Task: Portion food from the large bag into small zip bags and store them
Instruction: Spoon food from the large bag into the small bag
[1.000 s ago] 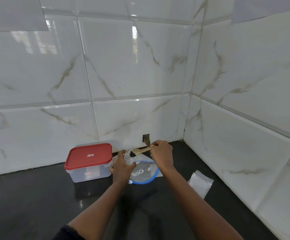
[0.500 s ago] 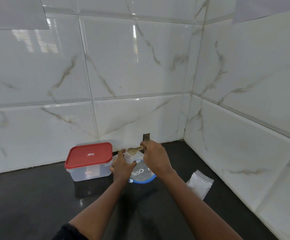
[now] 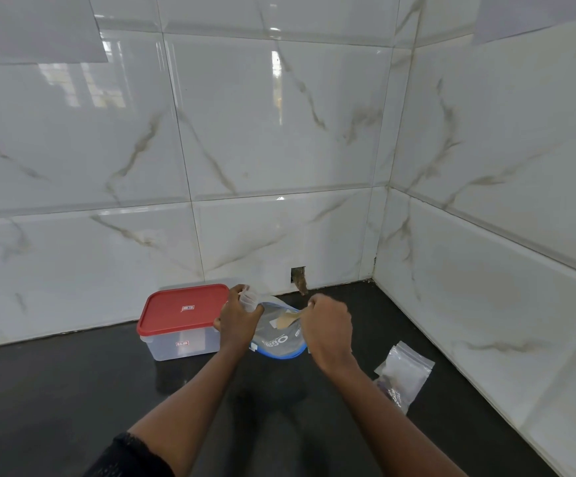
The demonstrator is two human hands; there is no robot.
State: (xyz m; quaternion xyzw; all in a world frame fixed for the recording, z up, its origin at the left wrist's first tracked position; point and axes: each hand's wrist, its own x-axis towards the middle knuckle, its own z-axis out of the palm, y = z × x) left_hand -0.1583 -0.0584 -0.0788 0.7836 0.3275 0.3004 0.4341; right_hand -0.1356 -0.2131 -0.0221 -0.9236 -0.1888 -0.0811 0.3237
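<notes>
The large food bag, grey with a blue bottom edge, stands on the dark counter near the back wall. My left hand grips a small clear zip bag upright just left of the large bag's mouth. My right hand is closed on the handle of a wooden spoon. The spoon's bowl is down inside the large bag's opening. What is in the small bag is hidden by my fingers.
A clear plastic box with a red lid stands shut left of my left hand. A stack of small zip bags lies on the black counter at right. Marble-tiled walls meet in a corner behind.
The spoon was over the small bag's mouth a second ago. My right hand has since swung it right and down into the large bag. My left hand stays on the small bag.
</notes>
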